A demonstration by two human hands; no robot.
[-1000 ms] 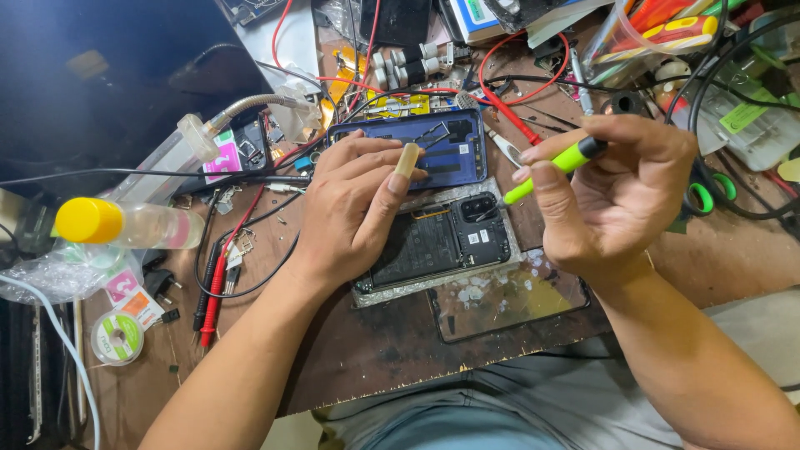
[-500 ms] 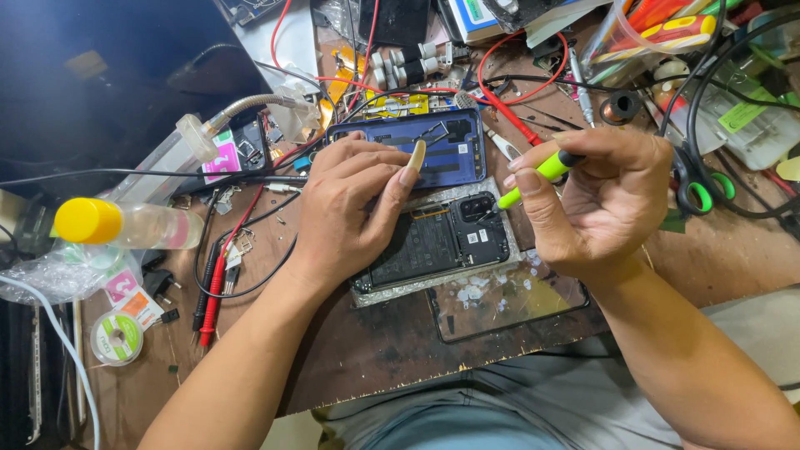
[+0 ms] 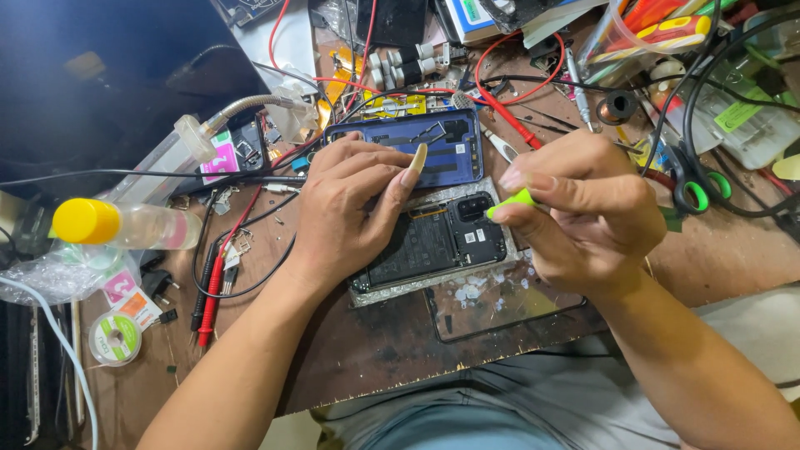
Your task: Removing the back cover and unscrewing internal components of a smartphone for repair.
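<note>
Two hands over opened phone (image 3: 433, 242); cables, blue cover (image 3: 442, 150) behind.

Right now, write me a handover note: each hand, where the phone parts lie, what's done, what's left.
Left hand: flat on the opened phone, pinning it to the bench.
Right hand: pinches a green-tipped tool, its tip over the phone's camera corner.
Blue back cover: off, lying just behind the phone.
Glass panel: loose in front of the phone.
Done: the back is off, the insides bared.
Left: work inside, then closing up.
</note>
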